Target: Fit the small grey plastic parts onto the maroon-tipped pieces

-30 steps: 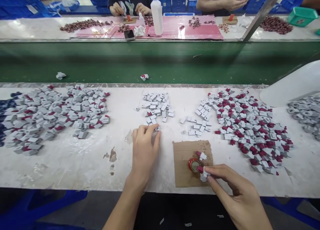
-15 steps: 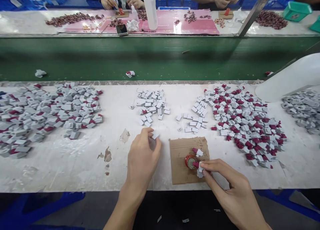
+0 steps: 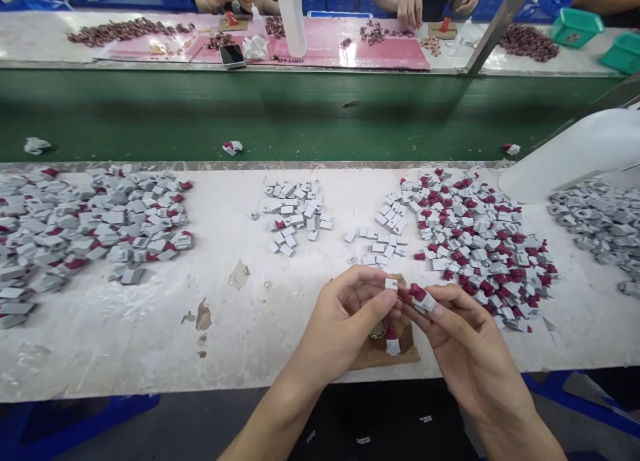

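Note:
My left hand pinches a small white block between thumb and fingertips. Close beside it, my right hand grips a maroon-and-white plastic piece, its maroon end pointing up and left. Both hands meet above a brown cardboard square, which they partly cover. On the cardboard lies another maroon-and-white piece, next to a bottle cap that my left hand mostly hides.
Loose white blocks lie beyond my left hand, with a smaller group nearer. Heaped maroon-and-white pieces are at right, grey-white ones at left. A white curved tube stands right. Across the green belt, people work.
My left hand has moved right with a white block, and my right hand has lifted its piece up to meet it. One maroon-and-white piece now lies lower on the cardboard.

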A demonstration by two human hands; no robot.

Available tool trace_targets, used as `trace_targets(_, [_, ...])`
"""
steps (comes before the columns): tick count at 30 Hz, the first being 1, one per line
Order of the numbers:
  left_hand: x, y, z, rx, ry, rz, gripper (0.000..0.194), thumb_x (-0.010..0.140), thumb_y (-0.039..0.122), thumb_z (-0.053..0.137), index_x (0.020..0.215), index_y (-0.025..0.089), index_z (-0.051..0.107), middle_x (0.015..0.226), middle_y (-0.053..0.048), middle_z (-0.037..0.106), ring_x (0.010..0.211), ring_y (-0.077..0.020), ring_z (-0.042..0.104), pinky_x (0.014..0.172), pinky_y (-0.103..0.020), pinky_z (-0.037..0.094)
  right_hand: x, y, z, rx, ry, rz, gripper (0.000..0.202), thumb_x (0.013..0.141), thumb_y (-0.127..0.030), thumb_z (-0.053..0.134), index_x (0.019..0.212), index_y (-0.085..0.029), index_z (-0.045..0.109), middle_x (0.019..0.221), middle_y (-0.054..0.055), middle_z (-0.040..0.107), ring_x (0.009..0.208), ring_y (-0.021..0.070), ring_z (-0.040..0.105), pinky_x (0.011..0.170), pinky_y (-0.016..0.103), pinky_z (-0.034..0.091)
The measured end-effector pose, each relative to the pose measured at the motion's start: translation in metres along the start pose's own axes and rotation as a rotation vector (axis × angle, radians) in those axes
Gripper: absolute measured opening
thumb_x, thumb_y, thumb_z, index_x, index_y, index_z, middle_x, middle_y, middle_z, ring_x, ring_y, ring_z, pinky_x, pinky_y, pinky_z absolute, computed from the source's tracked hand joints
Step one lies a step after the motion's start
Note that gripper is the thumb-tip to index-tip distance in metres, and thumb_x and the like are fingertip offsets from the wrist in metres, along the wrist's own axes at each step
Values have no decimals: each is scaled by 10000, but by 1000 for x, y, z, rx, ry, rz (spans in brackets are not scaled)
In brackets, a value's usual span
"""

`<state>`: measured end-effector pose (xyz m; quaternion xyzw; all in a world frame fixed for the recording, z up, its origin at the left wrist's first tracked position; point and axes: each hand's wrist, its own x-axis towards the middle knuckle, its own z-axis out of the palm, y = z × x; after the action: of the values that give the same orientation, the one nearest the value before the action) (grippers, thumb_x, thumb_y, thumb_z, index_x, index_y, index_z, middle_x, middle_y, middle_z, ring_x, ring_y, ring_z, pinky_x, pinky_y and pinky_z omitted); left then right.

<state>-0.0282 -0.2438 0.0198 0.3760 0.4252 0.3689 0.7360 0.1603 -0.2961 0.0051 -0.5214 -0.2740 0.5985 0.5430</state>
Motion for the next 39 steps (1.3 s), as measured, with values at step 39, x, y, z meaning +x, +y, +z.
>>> trace_targets(39, [210, 111, -126, 948, 698, 419, 307, 947, 514, 763, 844, 236, 683, 954, -52, 794, 1094, -373, 767, 933, -561, 533, 309, -136, -65, -1075, 660, -320, 225, 1063, -224, 751, 1270, -140, 767, 1316, 147, 777, 1177, 305, 764, 1071, 541, 615])
